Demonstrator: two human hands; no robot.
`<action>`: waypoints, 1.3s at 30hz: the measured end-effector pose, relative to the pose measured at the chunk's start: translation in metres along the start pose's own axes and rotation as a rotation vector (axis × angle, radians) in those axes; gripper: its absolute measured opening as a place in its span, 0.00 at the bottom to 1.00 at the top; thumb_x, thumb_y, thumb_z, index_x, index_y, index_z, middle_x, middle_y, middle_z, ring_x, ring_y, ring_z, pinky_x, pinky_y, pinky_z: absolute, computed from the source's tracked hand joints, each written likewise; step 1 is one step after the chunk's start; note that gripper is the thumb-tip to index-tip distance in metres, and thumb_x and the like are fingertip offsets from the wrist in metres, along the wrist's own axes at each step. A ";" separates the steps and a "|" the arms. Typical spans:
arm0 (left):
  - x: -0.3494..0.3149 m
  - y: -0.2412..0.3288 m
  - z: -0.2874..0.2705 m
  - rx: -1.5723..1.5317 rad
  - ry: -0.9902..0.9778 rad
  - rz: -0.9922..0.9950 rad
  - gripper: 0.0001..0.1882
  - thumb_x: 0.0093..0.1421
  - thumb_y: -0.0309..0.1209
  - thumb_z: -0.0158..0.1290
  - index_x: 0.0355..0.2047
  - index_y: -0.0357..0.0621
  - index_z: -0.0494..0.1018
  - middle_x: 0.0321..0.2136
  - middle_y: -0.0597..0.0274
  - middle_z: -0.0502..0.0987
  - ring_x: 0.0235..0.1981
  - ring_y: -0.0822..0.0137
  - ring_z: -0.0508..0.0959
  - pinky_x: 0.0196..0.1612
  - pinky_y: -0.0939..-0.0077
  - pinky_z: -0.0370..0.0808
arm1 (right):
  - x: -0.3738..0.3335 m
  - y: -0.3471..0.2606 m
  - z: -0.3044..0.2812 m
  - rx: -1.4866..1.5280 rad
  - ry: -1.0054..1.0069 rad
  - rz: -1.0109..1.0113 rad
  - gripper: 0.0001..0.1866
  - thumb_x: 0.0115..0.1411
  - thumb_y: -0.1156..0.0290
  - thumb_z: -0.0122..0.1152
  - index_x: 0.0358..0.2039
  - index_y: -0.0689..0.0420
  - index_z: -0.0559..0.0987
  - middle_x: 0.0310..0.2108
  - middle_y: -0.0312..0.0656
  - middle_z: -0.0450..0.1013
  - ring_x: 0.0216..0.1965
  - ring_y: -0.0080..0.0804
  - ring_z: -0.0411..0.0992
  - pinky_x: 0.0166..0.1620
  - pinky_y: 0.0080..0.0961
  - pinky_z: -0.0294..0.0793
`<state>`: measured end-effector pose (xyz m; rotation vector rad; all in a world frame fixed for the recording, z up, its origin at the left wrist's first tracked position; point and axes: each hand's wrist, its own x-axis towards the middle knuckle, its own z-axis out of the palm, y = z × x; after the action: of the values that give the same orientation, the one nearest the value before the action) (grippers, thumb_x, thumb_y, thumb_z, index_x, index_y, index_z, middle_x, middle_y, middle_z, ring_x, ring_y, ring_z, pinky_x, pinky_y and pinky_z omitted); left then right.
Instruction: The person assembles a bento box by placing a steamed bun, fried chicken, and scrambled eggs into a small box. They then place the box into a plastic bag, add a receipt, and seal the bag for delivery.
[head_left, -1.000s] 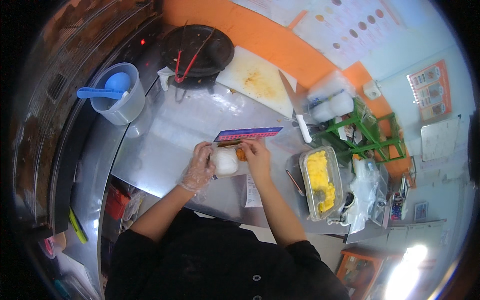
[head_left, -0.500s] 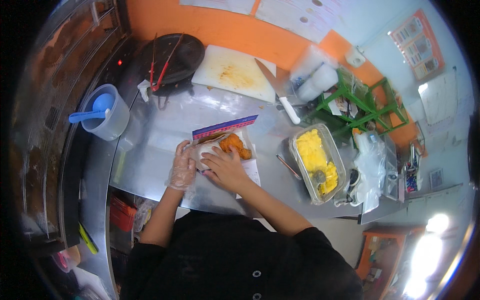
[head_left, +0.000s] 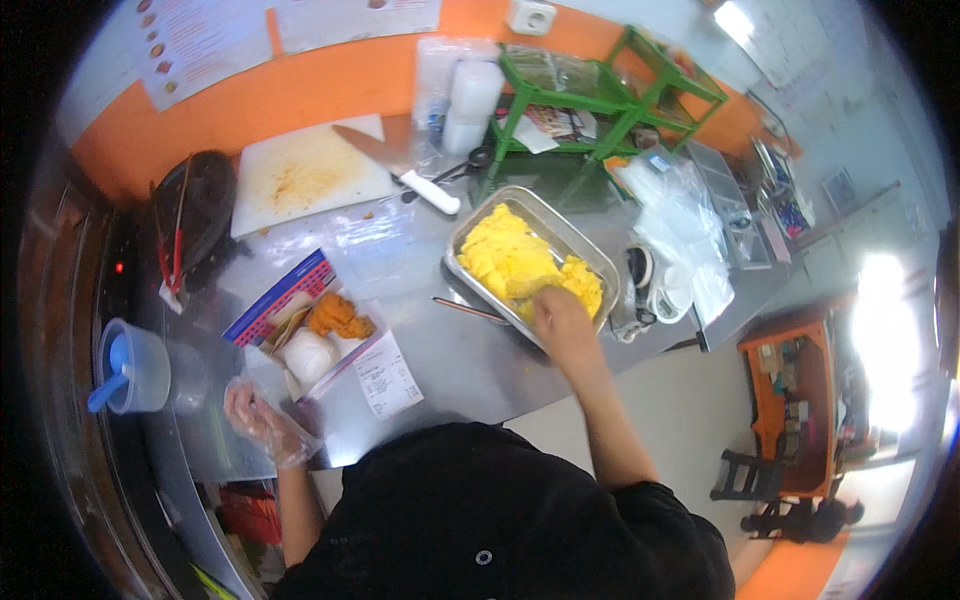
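My right hand (head_left: 568,328) reaches over the near rim of a clear rectangular container (head_left: 598,250) of crumbly yellow food that looks like scrambled egg (head_left: 512,250). Its fingers are closed at the food, and what they grip is hidden. In a clear plastic glove, my left hand (head_left: 262,420) hovers at the near left of an open takeaway box, loosely curled with nothing visible in it. The box has a purple and pink lid (head_left: 285,300). Inside lie a piece of fried chicken (head_left: 340,317) and a round white paper-wrapped bundle (head_left: 308,358). A printed receipt (head_left: 388,378) lies against the box.
A white-handled knife (head_left: 430,190) lies partly on a stained cutting board (head_left: 300,180). Red tongs (head_left: 177,260) rest by a dark round plate (head_left: 205,195). At left is a tub (head_left: 150,375) with a blue scoop; green racks (head_left: 570,100) and plastic bags (head_left: 675,210) are at right.
My right hand has left the box and moved right to the yellow food. My left hand has come off the white bundle, toward the near left. The view has swung right.
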<state>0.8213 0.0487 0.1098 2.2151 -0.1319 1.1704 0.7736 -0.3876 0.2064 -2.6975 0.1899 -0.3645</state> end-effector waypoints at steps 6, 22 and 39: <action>0.029 0.083 0.070 -0.385 -0.355 0.409 0.14 0.57 0.27 0.49 0.45 0.42 0.71 0.46 0.50 0.71 0.48 0.51 0.71 0.51 0.54 0.68 | -0.028 0.048 -0.011 -0.118 -0.314 0.234 0.10 0.57 0.69 0.53 0.32 0.62 0.78 0.34 0.53 0.74 0.39 0.51 0.73 0.43 0.42 0.72; 0.036 0.206 0.285 -0.322 -1.017 0.245 0.37 0.55 0.35 0.56 0.63 0.40 0.55 0.59 0.41 0.60 0.59 0.41 0.63 0.61 0.57 0.61 | -0.032 0.044 0.009 -0.268 -0.212 0.331 0.06 0.58 0.76 0.46 0.34 0.64 0.70 0.33 0.55 0.76 0.33 0.52 0.77 0.36 0.45 0.76; 0.040 0.209 0.273 -0.456 -1.119 0.122 0.48 0.46 0.28 0.65 0.65 0.46 0.52 0.56 0.41 0.60 0.57 0.42 0.63 0.61 0.60 0.62 | 0.003 0.087 0.014 -0.139 -0.481 0.067 0.10 0.61 0.71 0.44 0.37 0.63 0.72 0.34 0.57 0.75 0.38 0.53 0.75 0.42 0.44 0.73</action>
<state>0.9650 -0.2662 0.1278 2.1740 -0.8860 -0.1784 0.7740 -0.4622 0.1589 -2.8106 0.1674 0.3304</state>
